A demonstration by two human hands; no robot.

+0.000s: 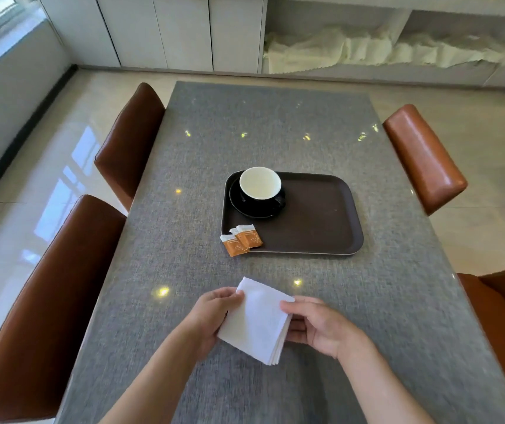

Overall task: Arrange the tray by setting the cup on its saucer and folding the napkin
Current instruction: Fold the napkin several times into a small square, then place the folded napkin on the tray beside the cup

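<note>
Head view: white napkin [259, 319] between both hands' fingertips [285, 305].

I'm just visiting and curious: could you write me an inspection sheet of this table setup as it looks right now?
Surface: grey table, glossy.
Job's things: cup sits on its saucer in the brown tray; white napkin held above the table.
Clutter: orange sachets overlapping the tray's near left corner.
Hands: left hand and right hand both grip the napkin's edges.
Cables: nothing seen.
Surroundings: brown chairs on both sides, white cabinets beyond.
</note>
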